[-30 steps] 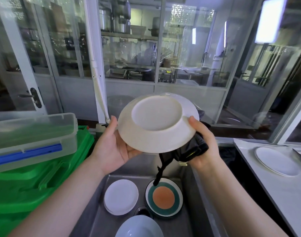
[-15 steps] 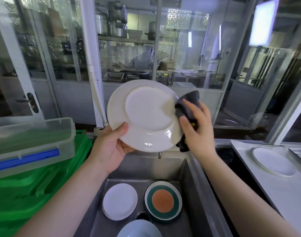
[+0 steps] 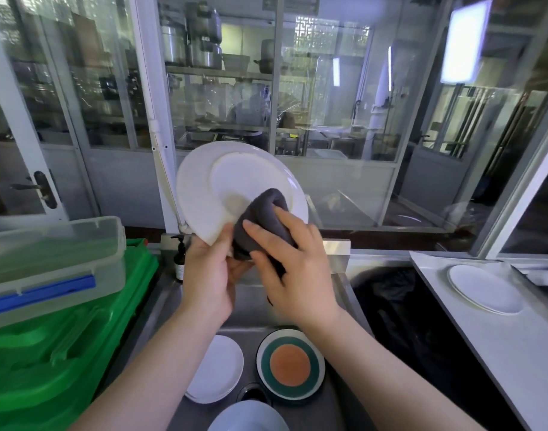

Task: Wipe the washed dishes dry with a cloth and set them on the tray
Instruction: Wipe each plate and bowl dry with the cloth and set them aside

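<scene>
The left hand (image 3: 209, 275) grips the plate (image 3: 235, 188) by its lower rim, while the right hand (image 3: 292, 272) beside it presses a cloth (image 3: 263, 219) to the underside. One plate (image 3: 484, 289) lies dried far right; three dishes (image 3: 289, 368) wait below the hands.

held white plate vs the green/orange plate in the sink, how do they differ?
1. The white plate is plain white; the green-and-orange plate has a green ring round an orange centre.
2. The white plate is held up on edge, underside to the camera, by the left hand; the green-and-orange plate lies flat, face up, in the sink.
3. The right hand presses a dark cloth on the white plate; nothing touches the other.

Both are round.
</scene>
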